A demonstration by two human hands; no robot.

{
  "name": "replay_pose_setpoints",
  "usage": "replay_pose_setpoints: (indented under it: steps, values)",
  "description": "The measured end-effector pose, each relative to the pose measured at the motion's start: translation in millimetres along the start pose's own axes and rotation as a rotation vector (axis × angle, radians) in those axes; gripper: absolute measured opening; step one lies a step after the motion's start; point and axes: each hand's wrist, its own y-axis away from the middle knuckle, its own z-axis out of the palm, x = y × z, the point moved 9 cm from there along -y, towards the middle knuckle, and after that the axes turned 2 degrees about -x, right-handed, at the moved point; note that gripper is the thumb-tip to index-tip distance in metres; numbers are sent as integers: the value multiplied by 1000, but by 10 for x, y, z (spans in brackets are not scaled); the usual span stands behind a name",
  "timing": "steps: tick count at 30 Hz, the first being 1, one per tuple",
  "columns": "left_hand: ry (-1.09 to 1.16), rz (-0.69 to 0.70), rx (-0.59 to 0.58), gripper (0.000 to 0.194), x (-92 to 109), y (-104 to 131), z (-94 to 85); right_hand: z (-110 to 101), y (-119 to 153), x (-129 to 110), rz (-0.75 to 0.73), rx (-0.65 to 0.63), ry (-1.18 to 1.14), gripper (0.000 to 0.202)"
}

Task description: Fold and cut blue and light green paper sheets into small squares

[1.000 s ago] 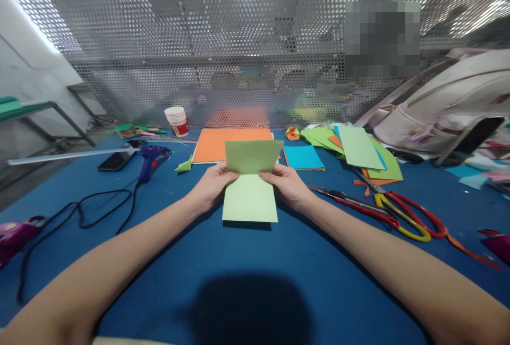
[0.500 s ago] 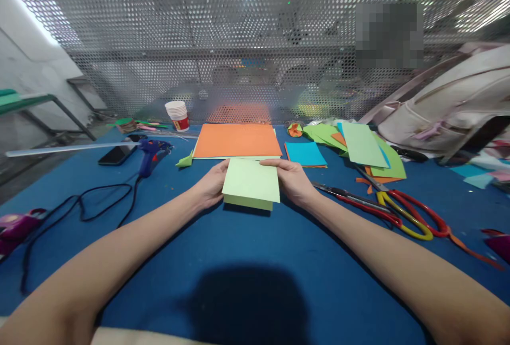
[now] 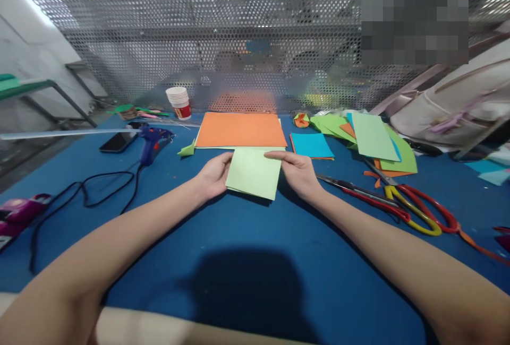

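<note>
Between my two hands is a folded sheet of pale green paper [image 3: 253, 174], roughly square, held just over the blue table. My left hand [image 3: 215, 176] grips its left edge, with the fingertips partly hidden by the paper. On the other side my right hand [image 3: 299, 174] pinches the upper right edge, index finger lying along the top face. Behind the folded paper lies a stack of orange paper [image 3: 241, 129] with green sheets beneath. A small stack of blue paper squares [image 3: 311, 145] sits beyond my right hand.
Scissors with red and yellow handles [image 3: 414, 209] lie right of my right forearm. Green paper offcuts [image 3: 374, 137] are piled near a pale backpack [image 3: 470, 95]. At left are a blue glue gun [image 3: 149, 143] with its cord, a phone [image 3: 119, 140] and stacked paper cups [image 3: 179, 103].
The lower flap of the green paper, hanging apart before, now lies nearly flush under the top layer. The whole view has shifted slightly; both hands keep their hold.
</note>
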Motion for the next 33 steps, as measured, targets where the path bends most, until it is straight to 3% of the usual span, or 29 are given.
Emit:
replay_pose_setpoints:
  steps: [4,8,13,33]
  values:
    - [24,16,13,38,30,19,-2,-27,-7,-6,-42,6,48,26]
    - [29,9,-55,45,42,53,55,-53,-26,1,-65,7,76,27]
    - [-65,50,-77,27,56,77,79,-70,-55,8,-86,12,88,25]
    - [-175,141,-64,38,100,68,87,-85,-56,4,-90,11,124,24]
